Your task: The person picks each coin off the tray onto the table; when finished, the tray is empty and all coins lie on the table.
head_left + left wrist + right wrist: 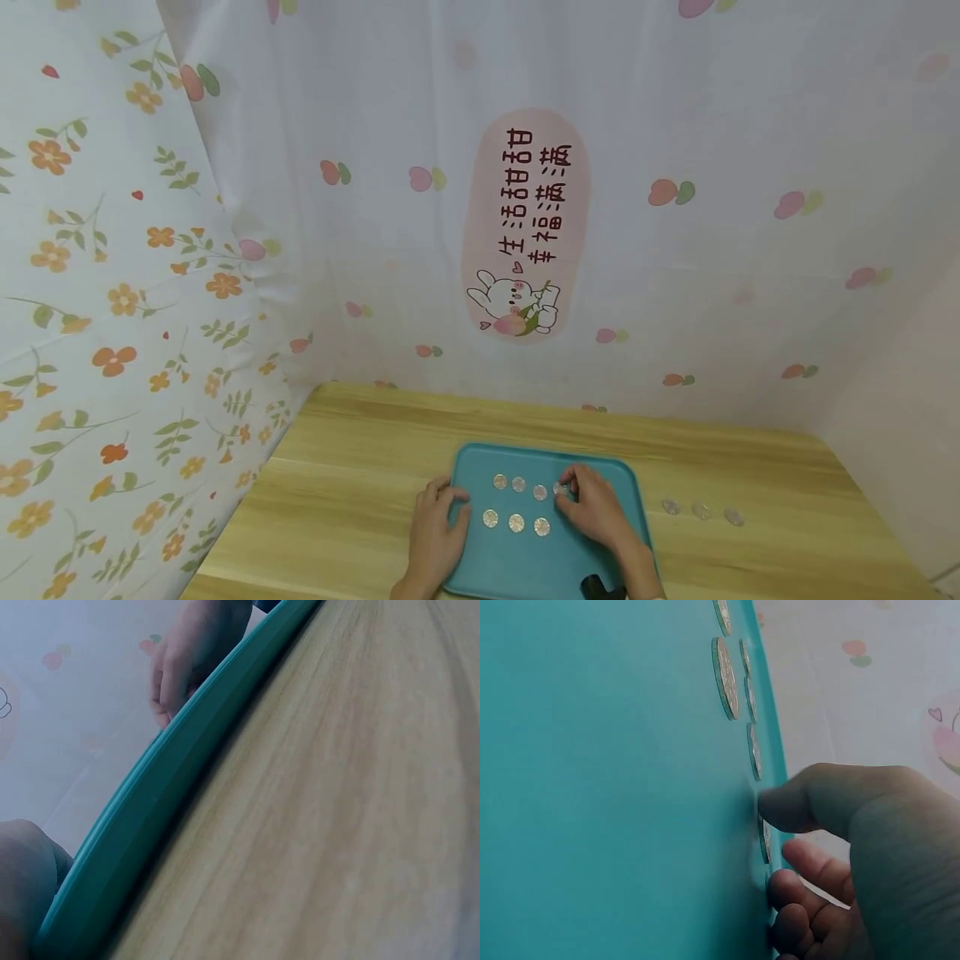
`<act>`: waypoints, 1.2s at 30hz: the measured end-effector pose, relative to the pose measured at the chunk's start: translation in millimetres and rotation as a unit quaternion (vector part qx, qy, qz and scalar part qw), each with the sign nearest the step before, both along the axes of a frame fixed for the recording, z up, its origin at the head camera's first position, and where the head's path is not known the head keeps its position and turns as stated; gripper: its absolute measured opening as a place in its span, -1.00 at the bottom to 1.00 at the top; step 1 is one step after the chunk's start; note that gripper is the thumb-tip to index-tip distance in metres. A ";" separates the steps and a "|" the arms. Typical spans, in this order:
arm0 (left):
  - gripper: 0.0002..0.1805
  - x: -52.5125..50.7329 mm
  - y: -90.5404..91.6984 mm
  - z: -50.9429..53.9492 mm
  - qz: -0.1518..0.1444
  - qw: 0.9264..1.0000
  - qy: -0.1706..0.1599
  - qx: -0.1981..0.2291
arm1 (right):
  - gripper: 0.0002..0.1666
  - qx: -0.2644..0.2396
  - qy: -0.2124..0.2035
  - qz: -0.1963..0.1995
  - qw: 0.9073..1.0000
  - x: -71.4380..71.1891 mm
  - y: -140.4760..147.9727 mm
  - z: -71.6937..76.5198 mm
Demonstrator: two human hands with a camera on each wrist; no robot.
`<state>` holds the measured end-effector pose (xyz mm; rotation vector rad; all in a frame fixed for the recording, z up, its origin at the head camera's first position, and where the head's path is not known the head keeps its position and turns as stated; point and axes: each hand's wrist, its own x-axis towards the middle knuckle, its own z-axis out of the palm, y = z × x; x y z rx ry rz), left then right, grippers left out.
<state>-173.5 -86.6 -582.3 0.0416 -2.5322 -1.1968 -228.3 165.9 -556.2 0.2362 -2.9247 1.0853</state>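
My left hand (435,533) rests at the left rim of a turquoise tray (487,571), fingers relaxed. Part of that hand (26,877) shows in the left wrist view, beside the tray's green-blue side (165,772). My right hand (603,517) pinches a round, clear, coin-like disc (558,488) at the right end of the tray's far row. The right wrist view shows the thumb of that hand (900,847) against the disc (765,841), which stands close to the tray surface. Several similar discs (516,523) lie in two rows on the tray.
Right of the tray, three clear discs (701,511) lie on the wooden table (360,467). A black object (596,587) is at the tray's near right part. Behind the table hangs a patterned white curtain (375,250), with a floral one (97,333) at left.
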 end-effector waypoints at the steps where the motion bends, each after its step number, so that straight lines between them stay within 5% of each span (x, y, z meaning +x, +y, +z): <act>1: -0.89 -0.3 0.2 -0.6 0.000 1.000 -0.001 0.001 | -0.81 -0.003 -0.001 -0.002 1.000 -0.2 -0.1 -0.2; 11: -0.88 3.7 0.5 0.5 0.004 1.000 0.025 -0.006 | -0.84 -0.029 0.002 -0.001 1.000 -0.6 1.3 -4.0; 27: -0.88 2.2 0.8 0.8 0.000 1.000 0.011 -0.005 | -0.87 0.024 0.008 -0.022 0.999 -2.4 -3.5 3.9; 36: -0.89 1.0 1.4 1.2 -0.002 1.000 -0.004 0.004 | -0.80 -0.018 0.008 -0.007 1.000 -3.5 0.3 -0.7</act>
